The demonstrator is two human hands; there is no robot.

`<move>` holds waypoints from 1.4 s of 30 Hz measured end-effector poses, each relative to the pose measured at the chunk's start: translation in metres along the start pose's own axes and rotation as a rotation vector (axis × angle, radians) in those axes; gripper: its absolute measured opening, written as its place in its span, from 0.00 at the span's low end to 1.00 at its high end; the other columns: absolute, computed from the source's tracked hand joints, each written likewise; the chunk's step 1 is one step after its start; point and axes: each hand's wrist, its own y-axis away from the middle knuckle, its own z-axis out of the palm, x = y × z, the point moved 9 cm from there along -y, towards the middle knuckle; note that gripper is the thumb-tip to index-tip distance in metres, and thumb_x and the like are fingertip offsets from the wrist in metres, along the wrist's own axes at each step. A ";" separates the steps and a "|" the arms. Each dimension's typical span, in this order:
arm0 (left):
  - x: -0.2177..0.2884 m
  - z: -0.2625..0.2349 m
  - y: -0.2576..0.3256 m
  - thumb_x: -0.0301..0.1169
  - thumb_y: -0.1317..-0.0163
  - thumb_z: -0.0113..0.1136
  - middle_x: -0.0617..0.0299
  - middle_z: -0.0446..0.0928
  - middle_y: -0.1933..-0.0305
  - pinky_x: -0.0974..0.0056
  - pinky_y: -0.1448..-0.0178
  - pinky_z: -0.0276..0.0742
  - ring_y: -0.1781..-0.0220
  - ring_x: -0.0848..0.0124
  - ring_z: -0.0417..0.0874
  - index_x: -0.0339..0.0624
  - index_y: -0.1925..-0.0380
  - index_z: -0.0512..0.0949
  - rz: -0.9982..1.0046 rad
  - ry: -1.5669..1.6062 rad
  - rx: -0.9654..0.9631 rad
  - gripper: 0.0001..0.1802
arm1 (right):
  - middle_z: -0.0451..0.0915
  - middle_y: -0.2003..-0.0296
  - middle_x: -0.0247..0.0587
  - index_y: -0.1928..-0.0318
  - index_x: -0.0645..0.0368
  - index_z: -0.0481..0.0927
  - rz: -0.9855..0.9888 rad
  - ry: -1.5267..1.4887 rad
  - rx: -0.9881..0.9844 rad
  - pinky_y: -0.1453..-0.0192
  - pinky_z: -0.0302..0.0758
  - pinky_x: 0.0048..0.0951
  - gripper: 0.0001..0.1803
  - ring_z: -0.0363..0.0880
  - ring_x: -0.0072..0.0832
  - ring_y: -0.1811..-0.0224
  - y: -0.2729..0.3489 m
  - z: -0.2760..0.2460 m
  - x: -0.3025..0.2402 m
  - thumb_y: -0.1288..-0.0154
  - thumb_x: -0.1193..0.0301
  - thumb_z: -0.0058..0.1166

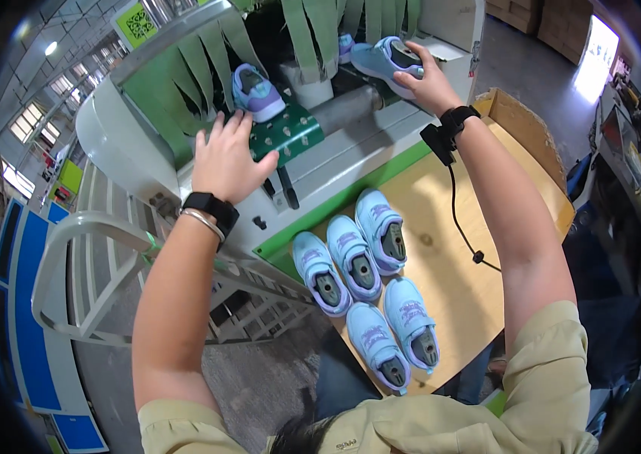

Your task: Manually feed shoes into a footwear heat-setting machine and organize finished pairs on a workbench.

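Observation:
My right hand (434,87) grips a light-blue sneaker (373,62) by its heel end, at the opening of a machine hung with pale green strips. My left hand (231,157) has its fingers spread and empty, just below a blue and purple sneaker (261,98). That sneaker rests on a green perforated belt (299,135), its heel toward me; whether my fingertips touch it I cannot tell. Part of another sneaker (345,47) shows farther in, behind the strips. Dark inserts show inside the nearer shoes.
Several light-blue sneakers (360,257) lie in two rows on a wooden tabletop (457,250) in front of me. A cardboard box edge (528,121) borders it on the right. Metal railing (93,223) stands at left. A cable hangs from my right wristband (449,132).

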 end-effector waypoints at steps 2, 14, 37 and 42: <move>-0.002 -0.002 0.000 0.52 0.45 0.62 0.51 0.70 0.31 0.45 0.28 0.57 0.26 0.51 0.64 0.38 0.36 0.71 0.004 -0.016 0.032 0.40 | 0.69 0.37 0.61 0.27 0.56 0.55 -0.034 0.069 0.078 0.32 0.69 0.40 0.45 0.72 0.50 0.36 0.007 -0.001 -0.006 0.39 0.64 0.67; -0.016 0.010 -0.006 0.56 0.42 0.57 0.54 0.68 0.28 0.45 0.25 0.53 0.24 0.54 0.61 0.40 0.35 0.70 -0.019 -0.134 -0.013 0.41 | 0.59 0.29 0.63 0.27 0.65 0.52 0.267 0.051 -0.479 0.24 0.58 0.39 0.47 0.58 0.48 0.25 0.184 0.052 -0.046 0.32 0.49 0.57; 0.003 0.005 -0.010 0.53 0.44 0.61 0.53 0.68 0.29 0.41 0.26 0.53 0.24 0.53 0.61 0.44 0.36 0.73 -0.001 0.007 -0.044 0.39 | 0.78 0.49 0.67 0.27 0.59 0.59 0.119 -0.165 -0.126 0.35 0.69 0.47 0.41 0.74 0.61 0.43 0.053 0.135 -0.143 0.34 0.51 0.54; -0.014 0.001 0.000 0.52 0.44 0.63 0.54 0.68 0.29 0.36 0.26 0.53 0.24 0.52 0.62 0.51 0.37 0.75 -0.037 0.016 -0.065 0.35 | 0.64 0.34 0.65 0.27 0.64 0.55 -0.136 -0.246 -0.300 0.26 0.59 0.42 0.40 0.62 0.53 0.29 0.128 0.115 -0.156 0.28 0.53 0.52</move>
